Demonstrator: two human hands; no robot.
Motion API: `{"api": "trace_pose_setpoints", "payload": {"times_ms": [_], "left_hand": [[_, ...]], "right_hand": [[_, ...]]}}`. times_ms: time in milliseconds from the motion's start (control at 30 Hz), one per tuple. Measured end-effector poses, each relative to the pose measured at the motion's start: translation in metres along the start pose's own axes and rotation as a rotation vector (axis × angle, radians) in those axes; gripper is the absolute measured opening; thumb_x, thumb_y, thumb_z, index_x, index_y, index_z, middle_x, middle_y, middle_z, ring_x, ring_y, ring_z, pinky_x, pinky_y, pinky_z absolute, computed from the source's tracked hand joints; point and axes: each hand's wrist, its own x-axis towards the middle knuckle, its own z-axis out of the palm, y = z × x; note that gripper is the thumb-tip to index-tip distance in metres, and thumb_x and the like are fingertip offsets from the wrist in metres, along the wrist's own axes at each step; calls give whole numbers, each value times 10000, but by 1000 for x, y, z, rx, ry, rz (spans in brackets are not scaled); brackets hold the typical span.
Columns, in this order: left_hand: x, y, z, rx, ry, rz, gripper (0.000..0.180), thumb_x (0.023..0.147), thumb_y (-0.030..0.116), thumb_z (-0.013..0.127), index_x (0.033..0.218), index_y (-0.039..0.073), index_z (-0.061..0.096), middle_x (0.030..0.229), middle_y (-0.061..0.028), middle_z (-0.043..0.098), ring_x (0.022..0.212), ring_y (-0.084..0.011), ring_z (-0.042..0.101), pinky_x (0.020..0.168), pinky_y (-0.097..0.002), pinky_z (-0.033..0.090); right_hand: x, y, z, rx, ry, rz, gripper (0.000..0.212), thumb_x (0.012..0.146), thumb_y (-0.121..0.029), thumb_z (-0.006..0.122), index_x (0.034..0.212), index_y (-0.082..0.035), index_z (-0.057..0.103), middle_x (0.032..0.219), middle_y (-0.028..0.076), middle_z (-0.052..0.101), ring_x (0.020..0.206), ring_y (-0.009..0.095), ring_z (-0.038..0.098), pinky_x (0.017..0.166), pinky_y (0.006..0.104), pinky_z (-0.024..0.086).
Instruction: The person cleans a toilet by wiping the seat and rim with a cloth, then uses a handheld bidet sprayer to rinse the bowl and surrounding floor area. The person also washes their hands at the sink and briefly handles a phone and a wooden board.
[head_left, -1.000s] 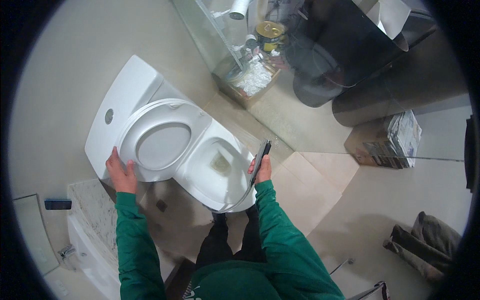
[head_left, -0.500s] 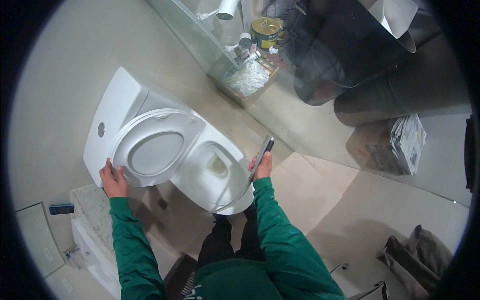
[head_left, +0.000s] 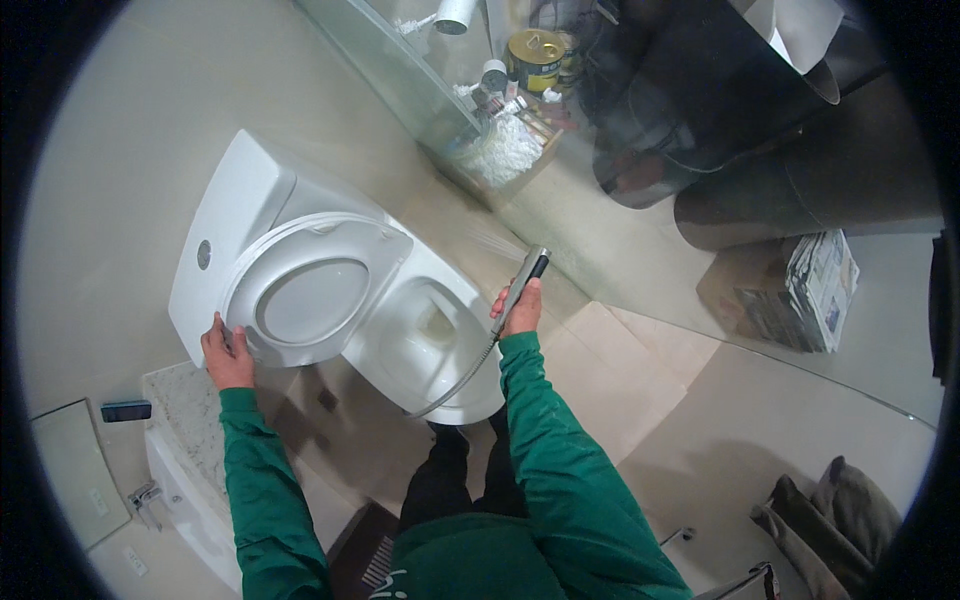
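Note:
A white toilet (head_left: 455, 290) stands in front of me, its oval seat (head_left: 345, 335) raised against the tank. My left hand (head_left: 228, 357) grips the seat's left edge, with the thumb over the rim; part of the grip is hidden. Beyond the bowl's right rim, my right hand (head_left: 520, 308) is closed around a grey handheld bidet sprayer (head_left: 530, 270). A thin fan of water (head_left: 492, 243) leaves the sprayer head toward the far left. The flexible metal hose (head_left: 462, 383) hangs from the handle and curves across the front of the bowl.
A glass panel (head_left: 400, 90) runs past the toilet's far right. Behind it sit a box of small items (head_left: 505, 150), a gold can (head_left: 535, 60) and dark cylinders (head_left: 790, 190). Folded newspapers (head_left: 822, 290) fill a box at right. A sink (head_left: 190, 500) and phone (head_left: 126, 411) are at left.
My right hand has raised the sprayer slightly, and a water spray now shows at its head. The hose has shifted with it. My left hand stays on the seat.

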Motion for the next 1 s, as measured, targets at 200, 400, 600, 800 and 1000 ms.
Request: {"api": "trace_pose_setpoints", "payload": {"times_ms": [200,400,600,800,1000], "left_hand": [[-1,1,2,25,39,26,401,833,163,551,1191,-5,485,1042,-176,512,956,-307,533,802,-362,438],[-27,19,-9,-25,104,28,225,856,148,515,1011,-6,571,883,-169,573,804,-341,561,720,-378,449],[-123,59,-34,-38,-61,102,136,832,102,501,919,49,592,792,-124,551,735,-328,548,628,-398,447],[-217,89,-17,-183,-288,233,101,774,138,556,861,117,603,812,-76,544,760,-273,549,625,-394,465],[-288,89,38,-253,-442,288,119,758,139,556,867,119,600,847,-75,539,850,-277,531,671,-406,464]], "right_hand": [[-9,-12,0,-5,-69,47,520,887,-553,321,937,-51,448,625,51,477,451,148,461,394,287,404],[-35,-16,23,-61,-230,116,540,875,-576,334,955,-55,451,646,39,485,470,139,472,409,283,413],[-92,-48,45,-127,-280,29,546,875,-578,335,973,-54,454,672,28,489,490,125,479,434,264,420],[-191,-68,33,-442,-416,-101,501,904,-533,295,982,-59,436,700,35,485,504,108,476,443,240,412],[-262,-33,-3,-573,-437,-80,351,941,-428,284,908,-95,388,688,24,476,503,107,470,461,242,408]]}}
